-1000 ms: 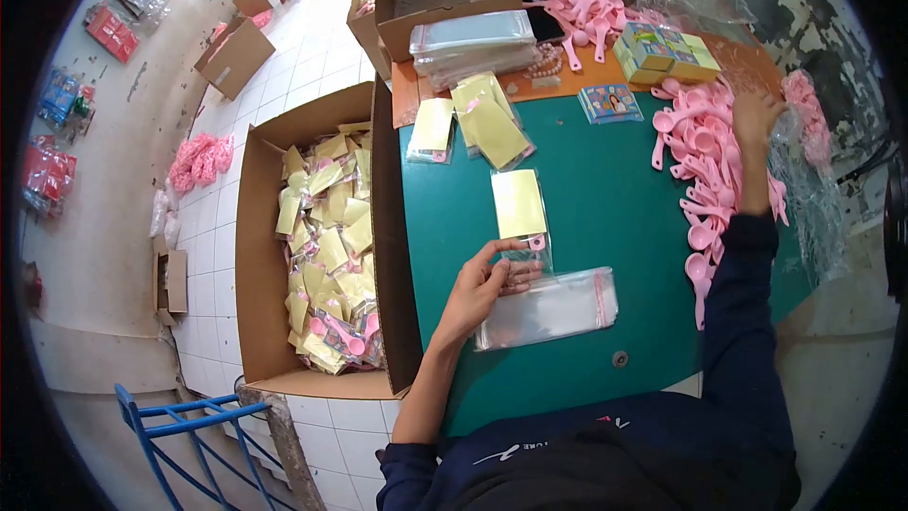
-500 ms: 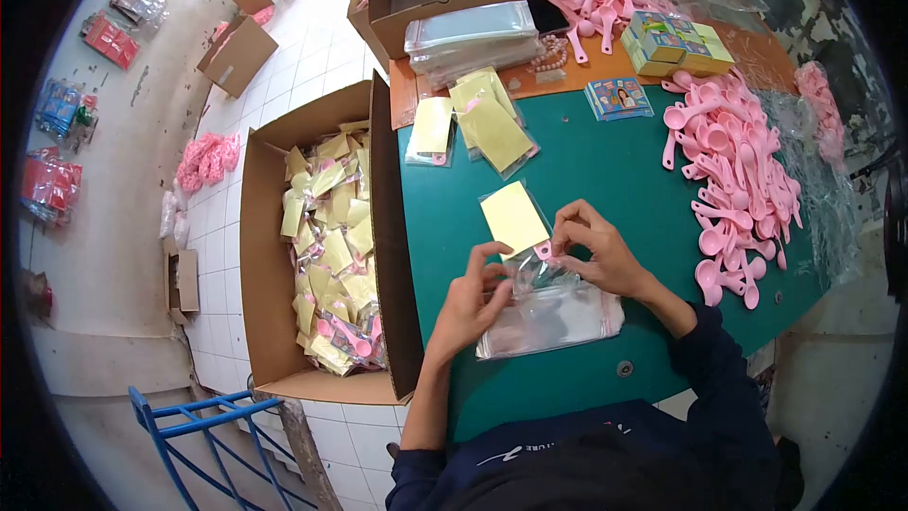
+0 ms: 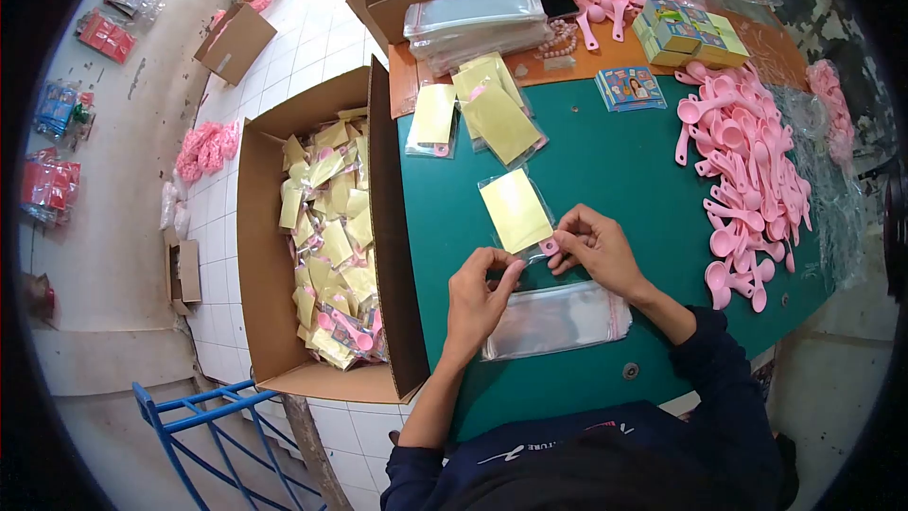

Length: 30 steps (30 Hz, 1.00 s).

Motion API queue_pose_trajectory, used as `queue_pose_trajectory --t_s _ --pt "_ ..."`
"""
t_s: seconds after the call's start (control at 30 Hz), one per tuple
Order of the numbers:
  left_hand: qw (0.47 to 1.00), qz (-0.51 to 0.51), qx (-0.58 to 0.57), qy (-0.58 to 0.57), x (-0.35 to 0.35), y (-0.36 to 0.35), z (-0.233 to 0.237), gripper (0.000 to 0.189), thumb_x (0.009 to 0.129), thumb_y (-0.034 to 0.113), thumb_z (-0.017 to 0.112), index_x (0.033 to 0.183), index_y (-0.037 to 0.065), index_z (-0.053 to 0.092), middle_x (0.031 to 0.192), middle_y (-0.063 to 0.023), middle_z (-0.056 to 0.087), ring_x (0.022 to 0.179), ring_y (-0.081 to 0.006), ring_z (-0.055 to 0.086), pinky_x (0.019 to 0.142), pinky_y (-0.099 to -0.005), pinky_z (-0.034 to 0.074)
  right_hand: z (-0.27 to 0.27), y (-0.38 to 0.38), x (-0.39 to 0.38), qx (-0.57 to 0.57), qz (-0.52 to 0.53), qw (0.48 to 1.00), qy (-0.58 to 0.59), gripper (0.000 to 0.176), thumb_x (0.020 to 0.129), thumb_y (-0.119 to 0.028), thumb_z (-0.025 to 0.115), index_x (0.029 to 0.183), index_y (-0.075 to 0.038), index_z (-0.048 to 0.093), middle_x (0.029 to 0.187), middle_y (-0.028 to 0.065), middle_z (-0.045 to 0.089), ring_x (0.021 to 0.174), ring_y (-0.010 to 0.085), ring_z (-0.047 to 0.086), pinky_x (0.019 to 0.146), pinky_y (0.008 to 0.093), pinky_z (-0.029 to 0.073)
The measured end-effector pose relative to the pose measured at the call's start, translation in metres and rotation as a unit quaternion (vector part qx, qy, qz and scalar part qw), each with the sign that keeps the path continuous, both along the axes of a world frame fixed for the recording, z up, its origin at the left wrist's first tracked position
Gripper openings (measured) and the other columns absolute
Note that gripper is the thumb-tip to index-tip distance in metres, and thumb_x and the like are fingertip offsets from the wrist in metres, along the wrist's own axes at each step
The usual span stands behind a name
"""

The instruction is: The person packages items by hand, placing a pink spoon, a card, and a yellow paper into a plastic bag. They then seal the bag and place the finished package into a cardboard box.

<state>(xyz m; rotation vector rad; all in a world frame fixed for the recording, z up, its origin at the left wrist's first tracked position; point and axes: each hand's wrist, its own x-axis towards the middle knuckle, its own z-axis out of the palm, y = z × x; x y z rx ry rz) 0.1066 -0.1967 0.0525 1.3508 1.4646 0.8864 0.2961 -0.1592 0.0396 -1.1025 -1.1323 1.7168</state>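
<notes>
A clear plastic bag holding a pale yellow card (image 3: 515,211) lies on the green table, with the end of a pink spoon handle (image 3: 549,246) showing at its lower right corner. My left hand (image 3: 480,298) is closed, thumb and forefinger pinching the bag's near edge on the left. At the right corner, by the spoon handle, my right hand (image 3: 598,251) pinches the same bag. Just under my hands rests a stack of empty clear bags (image 3: 558,322). Further off are several filled packets (image 3: 501,123) with yellow cards.
An open carton (image 3: 402,255) of filled packets stands left of the table. Pink spoons (image 3: 742,151) are heaped at the right. Small printed cards (image 3: 631,90), boxed card stacks (image 3: 690,33) and more clear bags (image 3: 473,19) sit at the back. A blue metal frame (image 3: 203,421) stands lower left.
The bag's near end has been drawn flatter and lifted clear of the empty bag stack. Both hands have shifted slightly, still at its near edge. The view has moved a little.
</notes>
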Motion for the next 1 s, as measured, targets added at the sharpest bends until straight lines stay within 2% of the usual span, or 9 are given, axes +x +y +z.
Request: queue_pose_trajectory --t_s 0.27,0.5,0.6,0.7,0.77,0.83,0.87,0.97,1.0 --pt "0.995 0.077 -0.005 -0.059 0.007 0.002 0.002 0.018 0.083 0.008 0.065 0.095 -0.001 0.054 0.083 -0.0066 0.061 0.070 -0.0091 0.060 0.053 -0.0213 0.048 0.006 0.000 -0.003 0.011 -0.019 0.999 -0.037 0.010 0.089 -0.002 0.052 0.095 0.003 0.047 0.078 0.0115 0.060 0.067 0.0168 0.065 0.056 0.0262 0.056" --pt "0.998 0.025 0.049 0.003 0.004 0.000 -0.004 0.023 0.084 0.005 0.060 0.105 0.001 0.053 0.092 -0.0092 0.059 0.073 -0.0108 0.059 0.051 -0.0224 0.046 0.001 -0.001 -0.004 0.044 -0.007 0.997 -0.059 0.021 0.089 -0.003 0.052 0.109 0.001 0.055 0.078 0.0092 0.061 0.064 0.0129 0.064 0.054 0.0255 0.054" --pt "0.992 0.002 0.116 0.048 0.003 0.007 0.006 0.029 0.084 0.004 0.059 0.112 0.002 0.053 0.099 -0.0098 0.059 0.077 -0.0124 0.059 0.056 -0.0235 0.047 0.017 0.005 0.007 0.085 0.026 0.988 -0.127 0.023 0.087 -0.003 0.053 0.109 -0.002 0.058 0.083 0.0105 0.062 0.069 0.0167 0.064 0.063 0.0290 0.054" --pt "0.979 0.000 0.180 0.095 -0.007 0.039 0.023 0.033 0.084 0.007 0.060 0.116 0.004 0.052 0.106 -0.0104 0.058 0.087 -0.0164 0.059 0.069 -0.0271 0.049 0.041 0.027 0.042 0.368 0.020 0.864 -0.344 0.030 0.080 0.003 0.054 0.108 -0.005 0.059 0.096 0.0120 0.061 0.086 0.0252 0.061 0.079 0.0336 0.049" --pt "0.972 0.025 0.192 0.133 -0.015 0.064 0.023 0.033 0.082 0.007 0.061 0.115 0.004 0.053 0.108 -0.0132 0.057 0.092 -0.0218 0.059 0.074 -0.0307 0.050 0.042 0.043 0.076 0.437 0.021 0.738 -0.513 0.037 0.071 0.006 0.053 0.105 -0.007 0.060 0.107 0.0129 0.057 0.101 0.0316 0.052 0.090 0.0364 0.043" --pt "0.920 0.051 0.290 0.258 -0.009 0.057 0.025 0.032 0.081 0.008 0.062 0.112 0.004 0.053 0.108 -0.0150 0.055 0.095 -0.0266 0.057 0.078 -0.0343 0.048 0.031 0.057 0.115 0.445 -0.018 0.597 -0.667 0.038 0.069 0.007 0.052 0.103 -0.007 0.060 0.112 0.0096 0.055 0.105 0.0284 0.050 0.088 0.0359 0.043" --pt "0.884 0.057 0.336 0.320 -0.004 0.052 0.027 0.032 0.080 0.008 0.063 0.110 0.004 0.054 0.107 -0.0159 0.054 0.096 -0.0290 0.056 0.080 -0.0360 0.047 0.023 0.062 0.131 0.443 -0.007 0.605 -0.662 0.038 0.069 0.007 0.052 0.103 -0.007 0.059 0.111 0.0089 0.056 0.105 0.0279 0.050 0.087 0.0358 0.042" --pt "0.934 -0.238 0.198 0.176 0.022 0.014 0.025 0.028 0.076 0.013 0.067 0.100 0.004 0.056 0.099 -0.0143 0.054 0.095 -0.0315 0.054 0.081 -0.0377 0.045 0.014 0.069 0.155 0.427 0.019 0.639 -0.640 0.032 0.070 0.006 0.052 0.099 -0.007 0.059 0.103 0.0068 0.057 0.101 0.0267 0.050 0.086 0.0354 0.042" --pt "0.932 -0.267 0.165 0.182 0.031 0.001 0.022 0.027 0.074 0.013 0.069 0.097 0.005 0.057 0.097 -0.0136 0.053 0.092 -0.0302 0.055 0.078 -0.0375 0.046 0.017 0.069 0.154 0.419 0.042 0.643 -0.640 0.031 0.070 0.006 0.052 0.098 -0.007 0.059 0.101 0.0070 0.057 0.100 0.0267 0.050 0.085 0.0356 0.043"
